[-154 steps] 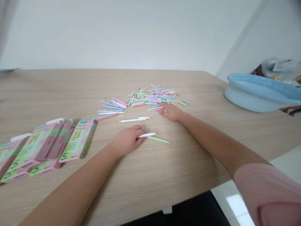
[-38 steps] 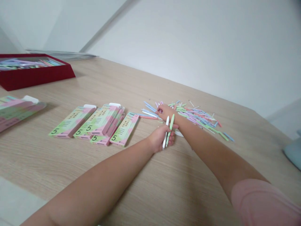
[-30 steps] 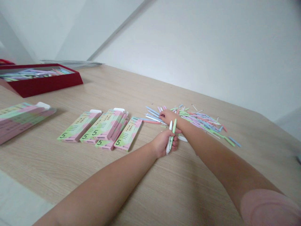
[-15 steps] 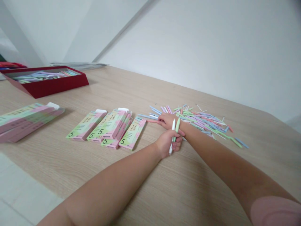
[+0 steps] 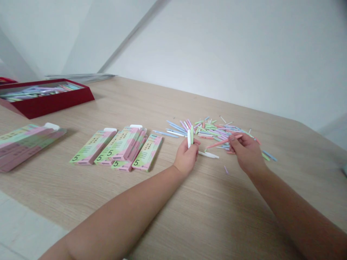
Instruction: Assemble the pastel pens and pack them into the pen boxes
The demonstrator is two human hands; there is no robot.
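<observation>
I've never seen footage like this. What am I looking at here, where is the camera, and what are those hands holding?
There is no machine here: these are a person's two bare hands, filmed by a camera worn on their head, looking forward and down, so the arms reach in from the bottom edge. The surface is a light wooden table. On it lies a scattered heap of pastel pens, a row of flat pink-and-green cardboard packets marked 5, and farther left a dark red tray with more pens inside. The left hand grips a white pen and a green pen upright together. The right hand pinches one pink pen, lifted above the heap. A single white pen lies between the hands.
</observation>
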